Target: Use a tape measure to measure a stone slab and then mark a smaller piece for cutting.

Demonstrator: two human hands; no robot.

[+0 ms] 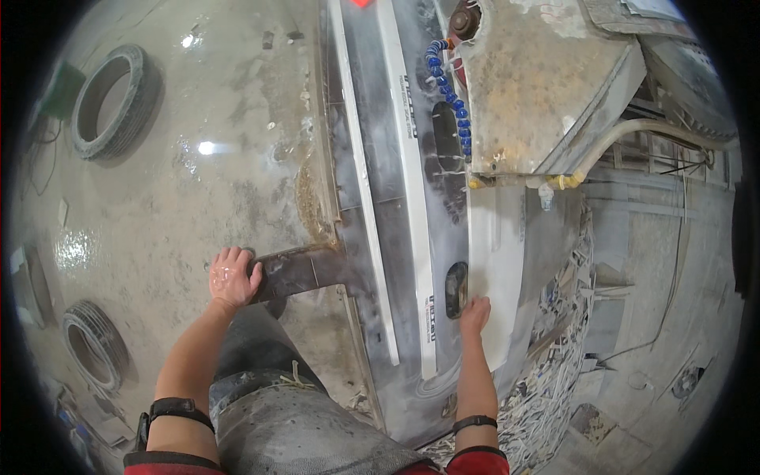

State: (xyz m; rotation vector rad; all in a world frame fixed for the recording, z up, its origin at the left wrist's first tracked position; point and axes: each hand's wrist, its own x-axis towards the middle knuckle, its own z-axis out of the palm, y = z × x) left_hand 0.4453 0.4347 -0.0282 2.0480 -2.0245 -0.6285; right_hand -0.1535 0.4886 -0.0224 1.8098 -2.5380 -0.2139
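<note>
My left hand point(232, 277) lies over the outer end of a dark flat arm point(293, 271) that juts left from the machine bed. Its fingers stretch forward and the thumb sits apart. My right hand point(475, 315) has curled fingers and rests at the left edge of a wide white slab point(497, 273), beside an oval slot point(457, 290) in the bed. What its fingers hold, if anything, is hidden. Left of the slot lie a long white strip with dark print point(413, 198) and a narrower white strip point(366, 198), both lengthwise on the wet grey bed point(388, 222).
A large stained machine housing point(546, 95) overhangs the bed, with a blue segmented hose point(455, 99) and a beige hose point(617, 131). Broken white offcuts point(554, 356) pile up at the right. Two tyres point(115, 103) lie on the wet floor point(214, 182) at the left.
</note>
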